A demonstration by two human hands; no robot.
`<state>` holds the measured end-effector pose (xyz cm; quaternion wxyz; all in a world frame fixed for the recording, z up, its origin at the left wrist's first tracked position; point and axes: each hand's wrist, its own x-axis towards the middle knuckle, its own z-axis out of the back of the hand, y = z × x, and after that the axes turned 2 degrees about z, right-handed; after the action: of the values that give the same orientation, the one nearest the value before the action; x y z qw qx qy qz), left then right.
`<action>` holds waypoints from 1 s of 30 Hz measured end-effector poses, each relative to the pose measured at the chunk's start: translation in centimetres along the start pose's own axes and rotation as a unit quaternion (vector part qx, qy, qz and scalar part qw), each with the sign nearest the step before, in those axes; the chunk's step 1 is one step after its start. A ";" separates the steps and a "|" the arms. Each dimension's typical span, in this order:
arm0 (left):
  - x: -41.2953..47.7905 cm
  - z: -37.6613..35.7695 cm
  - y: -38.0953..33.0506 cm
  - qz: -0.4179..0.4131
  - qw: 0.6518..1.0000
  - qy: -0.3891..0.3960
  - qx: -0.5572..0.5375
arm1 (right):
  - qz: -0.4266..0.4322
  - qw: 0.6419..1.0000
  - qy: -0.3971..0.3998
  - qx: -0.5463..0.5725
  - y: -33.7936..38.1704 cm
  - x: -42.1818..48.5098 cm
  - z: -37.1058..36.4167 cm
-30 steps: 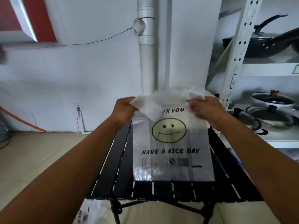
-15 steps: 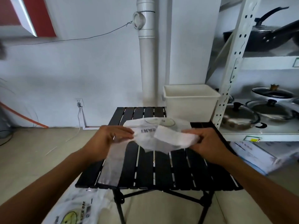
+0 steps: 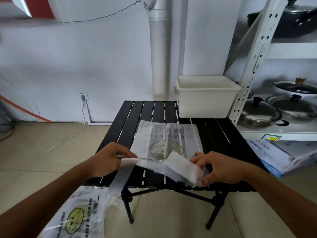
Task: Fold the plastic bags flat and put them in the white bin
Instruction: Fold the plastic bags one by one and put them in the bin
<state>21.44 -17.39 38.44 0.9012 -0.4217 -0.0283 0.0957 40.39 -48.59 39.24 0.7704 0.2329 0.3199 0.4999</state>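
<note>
Plastic bag (image 3: 164, 140) lies lengthwise on the table (image 3: 214, 133), bottom toward the white bin (image 3: 205, 100). Its near handles are pinched by the left hand (image 3: 109, 158) and right hand (image 3: 221, 167).

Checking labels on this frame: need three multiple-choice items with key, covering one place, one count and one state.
1. Where does the white bin stand?
A) on the floor
B) on the shelf
C) on the table's far right corner

2. How many smiley plastic bags show?
A) one
B) two
C) four

3. What is the left hand doing?
A) pinching a handle strip of the bag on the table
B) hanging idle
C) reaching into the bin

Key:
1 C, it rests on the black slats at the far right.
2 B, one lies on the table and the second bag is low at the left.
3 A, the strip runs from its pinch, and the right hand grips the other handle.
</note>
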 end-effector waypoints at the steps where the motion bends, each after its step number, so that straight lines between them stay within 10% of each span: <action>1: 0.2 0.1 0.1 0.011 1.000 -0.005 -0.022 | -0.002 0.999 -0.007 0.043 0.1 0.0 0.0; 11: 4.2 -0.7 -0.7 0.204 0.955 -0.116 -0.183 | -0.043 0.895 -0.284 0.342 0.0 4.2 1.0; 22: 6.4 -1.5 0.4 0.118 0.962 -0.244 0.041 | -0.141 0.915 -0.338 0.167 -1.1 9.5 0.4; 30: 9.1 -0.3 2.3 0.291 0.920 -0.255 0.053 | -0.222 0.896 -0.383 -0.039 0.1 9.8 -0.7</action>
<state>30.05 -14.44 36.22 0.8165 -0.3247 -0.1281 0.4599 42.66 -39.51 36.29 0.9326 0.2993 0.0242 0.2003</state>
